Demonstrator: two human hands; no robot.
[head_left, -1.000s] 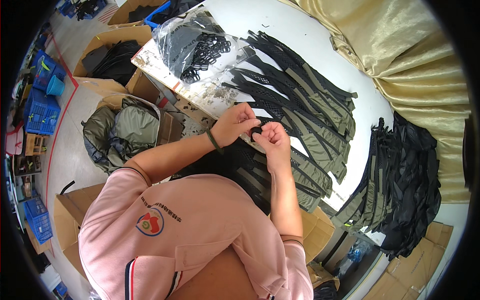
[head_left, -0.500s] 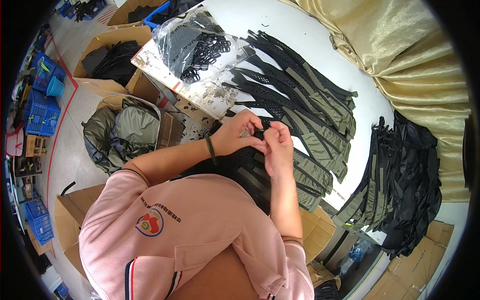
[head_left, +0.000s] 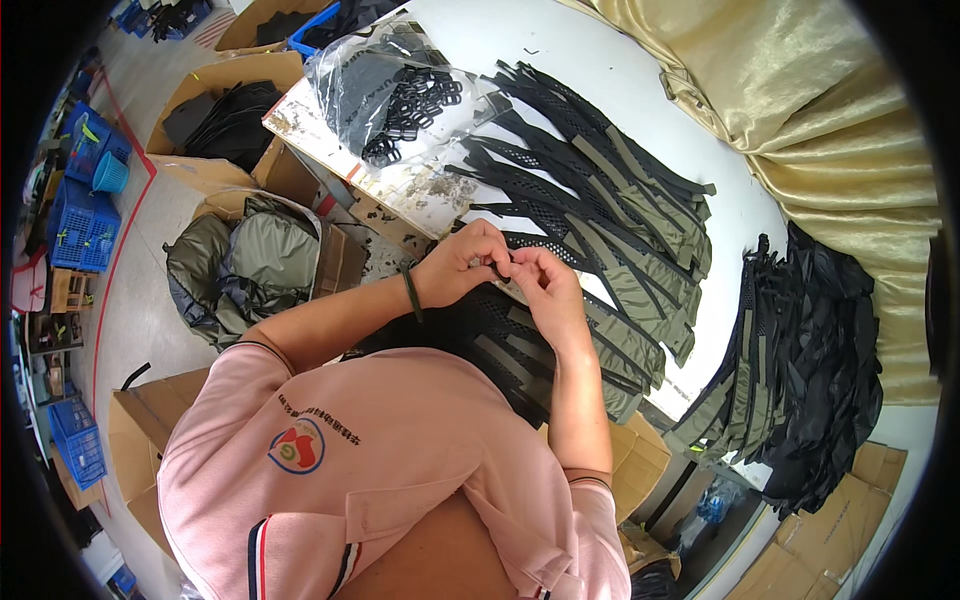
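Note:
My left hand (head_left: 462,262) and my right hand (head_left: 548,295) meet fingertip to fingertip over the near edge of the white table. Both are pinched shut on a small black piece (head_left: 503,272), mostly hidden by the fingers; whether it is a strap end or a buckle I cannot tell. Beneath them lie black mesh and olive fabric pieces with straps (head_left: 510,345). More such strapped pieces (head_left: 610,190) are fanned out in overlapping rows beyond my hands. A clear plastic bag (head_left: 355,85) at the far left of the table holds many black plastic buckles (head_left: 415,105).
Cardboard boxes stand left of the table, one with black sheets (head_left: 225,120), another with olive fabric (head_left: 270,255). A pile of black and olive pieces (head_left: 815,350) hangs at the right edge. A gold curtain (head_left: 800,120) borders the table's far right.
Both hands have shifted slightly and the fingertips have come closer together. Less of the black piece shows between them now.

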